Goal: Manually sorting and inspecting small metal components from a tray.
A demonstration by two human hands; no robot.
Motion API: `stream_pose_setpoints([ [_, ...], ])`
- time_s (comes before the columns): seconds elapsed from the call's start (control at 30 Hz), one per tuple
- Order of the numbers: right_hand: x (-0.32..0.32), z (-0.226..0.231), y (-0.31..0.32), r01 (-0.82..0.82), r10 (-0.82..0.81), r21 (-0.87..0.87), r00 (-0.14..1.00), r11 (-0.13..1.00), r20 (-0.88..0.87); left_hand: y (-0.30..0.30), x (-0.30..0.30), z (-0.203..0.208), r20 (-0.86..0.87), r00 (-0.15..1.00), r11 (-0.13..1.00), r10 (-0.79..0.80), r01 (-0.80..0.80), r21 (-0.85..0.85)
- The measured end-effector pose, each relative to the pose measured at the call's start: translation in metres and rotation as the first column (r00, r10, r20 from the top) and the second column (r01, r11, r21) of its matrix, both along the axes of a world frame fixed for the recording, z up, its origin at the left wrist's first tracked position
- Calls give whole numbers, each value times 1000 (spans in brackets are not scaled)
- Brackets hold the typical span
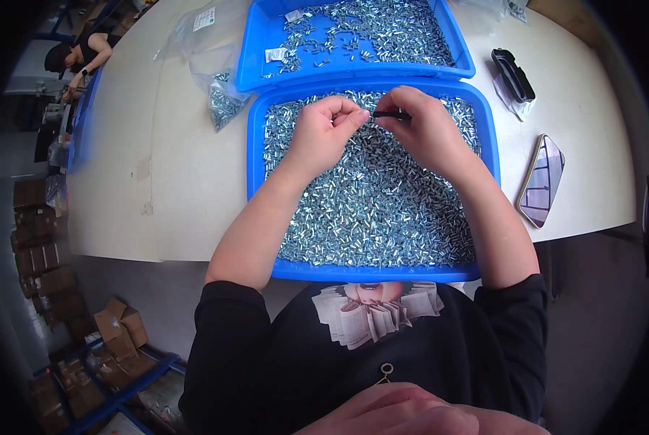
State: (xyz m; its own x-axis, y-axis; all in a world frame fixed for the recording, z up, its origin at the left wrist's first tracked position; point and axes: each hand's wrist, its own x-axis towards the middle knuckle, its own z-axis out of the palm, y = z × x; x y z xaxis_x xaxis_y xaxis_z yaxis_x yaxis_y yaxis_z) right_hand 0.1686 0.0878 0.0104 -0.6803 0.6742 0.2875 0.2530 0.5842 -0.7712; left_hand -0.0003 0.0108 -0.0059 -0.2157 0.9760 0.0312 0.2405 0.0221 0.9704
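Observation:
Above the far half of a blue plastic bin [253, 163], both my hands meet close together. The bin is full of small silvery metal cylinders [375, 217]. My right hand [429, 134] pinches a short, thin black tool [392, 114] whose tip points left. My left hand [321, 138] has thumb and forefinger pressed together right by that tip. Whatever it pinches is too small and too covered to name.
Behind stands a second blue bin [266, 29], partly filled with similar pieces. Left of it lies a clear bag [225, 101] of pieces. A black open case [514, 76] and a phone [542, 181] lie on the right. Another person [96, 51] is at far left.

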Motion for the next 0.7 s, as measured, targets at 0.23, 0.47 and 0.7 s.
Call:
stream_pose_setpoints([
  [0.23, 1, 2, -1, -14, 11, 37, 996, 999, 93, -2, 2, 4, -60, 998, 997, -23, 27, 66],
  [0.47, 0, 2, -1, 10, -14, 38, 994, 999, 104, -1, -1, 3, 86, 996, 1000, -17, 16, 6],
  [0.7, 0, 0, -1, -2, 2, 15, 1000, 1000, 23, -1, -2, 0, -110, 991, 997, -79, 80, 12],
])
